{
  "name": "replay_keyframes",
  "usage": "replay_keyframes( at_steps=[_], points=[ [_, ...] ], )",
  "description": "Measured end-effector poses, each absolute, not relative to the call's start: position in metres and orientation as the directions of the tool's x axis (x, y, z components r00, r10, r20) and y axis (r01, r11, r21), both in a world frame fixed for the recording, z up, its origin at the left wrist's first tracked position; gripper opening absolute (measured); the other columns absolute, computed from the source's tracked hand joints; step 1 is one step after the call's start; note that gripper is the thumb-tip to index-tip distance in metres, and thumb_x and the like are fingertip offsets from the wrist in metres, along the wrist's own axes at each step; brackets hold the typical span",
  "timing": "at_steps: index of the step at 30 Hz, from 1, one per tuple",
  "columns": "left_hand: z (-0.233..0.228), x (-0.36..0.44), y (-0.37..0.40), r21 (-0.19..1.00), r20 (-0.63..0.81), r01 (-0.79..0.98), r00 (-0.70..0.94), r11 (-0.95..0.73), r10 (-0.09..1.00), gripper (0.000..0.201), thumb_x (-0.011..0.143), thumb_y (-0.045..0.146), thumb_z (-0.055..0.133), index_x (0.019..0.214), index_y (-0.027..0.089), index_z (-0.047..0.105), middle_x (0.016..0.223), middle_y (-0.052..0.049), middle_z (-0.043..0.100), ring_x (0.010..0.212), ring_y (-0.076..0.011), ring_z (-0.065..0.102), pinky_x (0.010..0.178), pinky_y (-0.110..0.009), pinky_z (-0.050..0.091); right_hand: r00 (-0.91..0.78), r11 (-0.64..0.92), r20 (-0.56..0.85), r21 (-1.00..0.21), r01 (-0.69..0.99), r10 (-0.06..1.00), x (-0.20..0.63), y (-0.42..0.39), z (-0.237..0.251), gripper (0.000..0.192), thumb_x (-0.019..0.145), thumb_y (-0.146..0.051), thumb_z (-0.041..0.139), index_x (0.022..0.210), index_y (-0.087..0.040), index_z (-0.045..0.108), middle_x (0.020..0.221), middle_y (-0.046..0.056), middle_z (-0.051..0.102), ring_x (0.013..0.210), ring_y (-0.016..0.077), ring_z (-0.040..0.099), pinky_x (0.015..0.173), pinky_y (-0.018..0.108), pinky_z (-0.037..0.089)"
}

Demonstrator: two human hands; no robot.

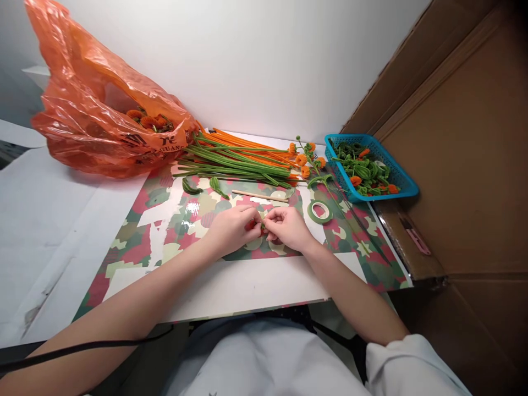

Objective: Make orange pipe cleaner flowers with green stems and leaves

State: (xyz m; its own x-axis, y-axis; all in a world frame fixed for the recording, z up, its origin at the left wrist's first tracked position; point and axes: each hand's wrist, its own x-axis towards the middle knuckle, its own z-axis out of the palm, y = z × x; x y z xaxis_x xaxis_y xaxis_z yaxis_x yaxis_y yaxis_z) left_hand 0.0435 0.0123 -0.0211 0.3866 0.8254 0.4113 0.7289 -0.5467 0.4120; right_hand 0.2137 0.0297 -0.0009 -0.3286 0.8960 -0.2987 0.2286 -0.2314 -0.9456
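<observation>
My left hand [236,228] and my right hand [291,226] meet over the patterned mat, fingertips pinched together. Between them shows a tiny green piece [263,225], apparently pipe cleaner, mostly covered by the fingers. Just beyond the hands lies a thin wooden stick [259,196]. A roll of green floral tape [320,212] rests to the right of my right hand. Two green pipe-cleaner leaves, one curled [191,187] and one flatter [218,188], lie beyond my left hand. Bundled green pipe cleaners [235,162] and orange pipe cleaners [243,144] stretch across the back.
An orange plastic bag [103,126] holding orange flowers stands back left. At the right, a blue basket [406,184] contains green and orange pieces. A stem with orange flowers [305,159] lies beside it. A pink cutter [417,239] is near the cardboard wall [462,148].
</observation>
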Motion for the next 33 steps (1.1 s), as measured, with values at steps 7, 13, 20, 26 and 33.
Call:
replay_keyframes(
  at_steps=[7, 13, 20, 26, 33],
  points=[
    [-0.018, 0.047, 0.009, 0.442, 0.42, 0.744, 0.322, -0.501, 0.848, 0.006, 0.075, 0.019, 0.053, 0.079, 0.02, 0.058, 0.065, 0.003, 0.061, 0.054, -0.011, 0.051, 0.049, -0.02, 0.034, -0.315, -0.4, -0.454, -0.889, 0.224, 0.833, 0.212, 0.036, 0.008, 0.013, 0.075, -0.014, 0.064, 0.063, -0.015, 0.06, 0.046, -0.005, 0.06, 0.036, 0.0064, 0.054, 0.035, 0.014, 0.042],
    [-0.024, 0.046, 0.01, 0.236, 0.566, 0.751, 0.409, -0.616, 0.716, 0.018, 0.081, 0.017, 0.049, 0.073, 0.021, 0.065, 0.065, 0.002, 0.066, 0.057, -0.0122, 0.057, 0.048, -0.022, 0.034, -0.333, -0.434, -0.477, -0.879, 0.2, 0.813, 0.213, 0.037, 0.007, 0.013, 0.075, -0.01, 0.061, 0.063, -0.014, 0.061, 0.044, -0.005, 0.059, 0.035, 0.005, 0.052, 0.037, 0.014, 0.045],
    [-0.024, 0.046, 0.009, 0.146, 0.638, 0.745, 0.432, -0.65, 0.638, 0.014, 0.082, 0.023, 0.056, 0.074, 0.021, 0.068, 0.065, 0.002, 0.07, 0.054, -0.0123, 0.061, 0.049, -0.022, 0.039, -0.343, -0.433, -0.461, -0.887, 0.159, 0.819, 0.216, 0.039, 0.003, 0.014, 0.074, -0.012, 0.062, 0.06, -0.013, 0.061, 0.047, -0.004, 0.06, 0.036, 0.0051, 0.052, 0.039, 0.015, 0.046],
    [-0.03, 0.05, 0.009, 0.102, 0.656, 0.76, 0.433, -0.641, 0.618, 0.013, 0.08, 0.019, 0.054, 0.076, 0.019, 0.066, 0.069, -0.002, 0.07, 0.056, -0.0139, 0.061, 0.051, -0.024, 0.042, -0.335, -0.449, -0.472, -0.881, 0.149, 0.815, 0.216, 0.039, 0.003, 0.014, 0.072, -0.013, 0.062, 0.058, -0.013, 0.06, 0.047, -0.003, 0.059, 0.037, 0.006, 0.053, 0.037, 0.015, 0.045],
    [-0.034, 0.056, 0.012, 0.089, 0.678, 0.78, 0.408, -0.62, 0.611, 0.012, 0.08, 0.016, 0.052, 0.073, 0.018, 0.062, 0.068, -0.002, 0.068, 0.056, -0.014, 0.059, 0.052, -0.025, 0.043, -0.303, -0.409, -0.466, -0.882, 0.235, 0.831, 0.215, 0.042, 0.01, 0.017, 0.069, -0.011, 0.062, 0.053, -0.014, 0.059, 0.045, -0.002, 0.06, 0.037, 0.0075, 0.055, 0.037, 0.016, 0.047]
  ],
)
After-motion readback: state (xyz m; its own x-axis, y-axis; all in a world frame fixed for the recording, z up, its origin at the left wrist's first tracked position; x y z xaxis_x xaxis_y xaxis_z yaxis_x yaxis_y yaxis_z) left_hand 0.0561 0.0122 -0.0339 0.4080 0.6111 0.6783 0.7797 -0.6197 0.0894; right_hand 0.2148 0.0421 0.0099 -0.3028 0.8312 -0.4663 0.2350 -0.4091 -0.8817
